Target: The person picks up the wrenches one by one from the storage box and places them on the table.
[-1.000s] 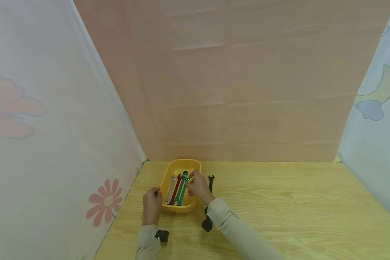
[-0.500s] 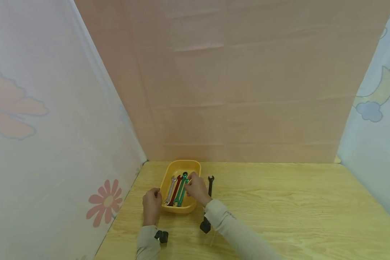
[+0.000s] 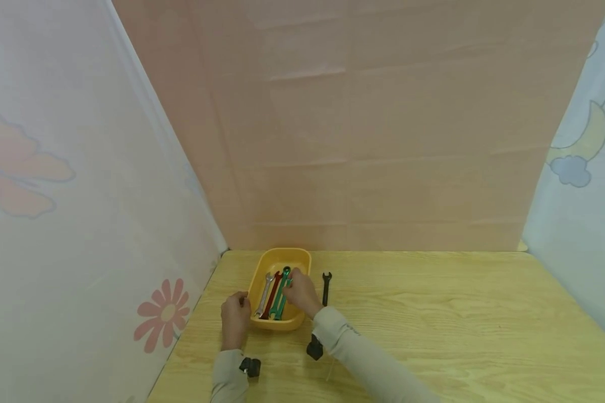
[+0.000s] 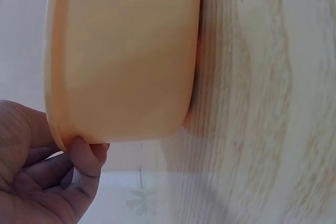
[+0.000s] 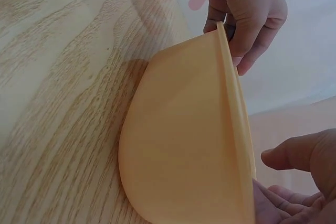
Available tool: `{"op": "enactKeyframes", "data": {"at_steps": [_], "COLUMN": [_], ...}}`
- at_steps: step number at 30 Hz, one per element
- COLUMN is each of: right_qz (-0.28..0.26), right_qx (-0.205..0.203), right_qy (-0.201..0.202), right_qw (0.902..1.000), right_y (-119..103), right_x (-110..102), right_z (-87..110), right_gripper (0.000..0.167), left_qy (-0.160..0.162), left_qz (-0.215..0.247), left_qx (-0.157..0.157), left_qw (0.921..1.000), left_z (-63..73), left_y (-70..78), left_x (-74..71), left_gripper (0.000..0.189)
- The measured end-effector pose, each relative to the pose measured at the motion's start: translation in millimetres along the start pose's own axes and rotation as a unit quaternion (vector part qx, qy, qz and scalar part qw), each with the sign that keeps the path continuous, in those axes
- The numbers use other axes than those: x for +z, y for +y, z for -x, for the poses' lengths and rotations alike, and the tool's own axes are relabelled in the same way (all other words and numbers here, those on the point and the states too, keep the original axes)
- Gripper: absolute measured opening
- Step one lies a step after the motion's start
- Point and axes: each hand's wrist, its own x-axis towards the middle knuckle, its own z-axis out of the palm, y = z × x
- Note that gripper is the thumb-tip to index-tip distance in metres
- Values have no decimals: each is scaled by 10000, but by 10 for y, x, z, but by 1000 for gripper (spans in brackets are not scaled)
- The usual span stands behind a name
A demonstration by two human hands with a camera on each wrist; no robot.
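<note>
A yellow plastic tray point(image 3: 262, 266) stands on the table. Inside lie a silver wrench point(image 3: 264, 295), a red wrench point(image 3: 272, 296) and two green wrenches point(image 3: 282, 299), side by side and slanting. My left hand point(image 3: 235, 317) pinches the tray's near left corner; in the left wrist view, thumb and fingers grip its rim point(image 4: 50, 77). My right hand point(image 3: 301, 292) reaches over the right side of the tray, beside the green wrenches. In the right wrist view its thumb point(image 5: 296, 153) stands apart from the fingers, which dip behind the rim; whether they touch a wrench is hidden.
A black wrench point(image 3: 326, 286) lies on the wooden table point(image 3: 433, 313) right of the tray, partly hidden by my right forearm. A pink cloth point(image 3: 383, 140) hangs at the back, with patterned white cloths on both sides.
My right hand has shifted slightly left and down over the tray, toward the green wrenches. The left hand, tray and wrenches look the same.
</note>
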Motion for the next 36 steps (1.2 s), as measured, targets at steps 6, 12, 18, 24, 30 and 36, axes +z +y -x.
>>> {"op": "enactKeyframes", "data": {"at_steps": [6,12,18,24,30,36], "right_qz": [91,309,681,675,553,483], "right_qx": [43,99,-59,-142,-21,170], "right_qy": [-97,-113,-117,-91,-81,-173], "right_qw": [9999,9994,9976,9976,9984,9985], "right_y": [-23,-14,0,1,-9,-26], "right_x": [17,54,105,131,137,153], "right_z": [-14,-57,-90,-101,-107,-134], "right_gripper": [29,29,29,33,30,33], "left_qy": [-6,27,82,39,14,83], "left_qz": [-4,9,-57,-67,-74,-72], "left_qx": [12,13,88,0,-98,-9], "left_qw": [10000,10000,9999,10000,9999,9999], "left_z": [0,0,13,7,3,4], "left_y": [12,22,23,37,56,44], "left_x": [-1,4,8,7,2,6], "left_gripper": [21,20,19,20,20,19]}}
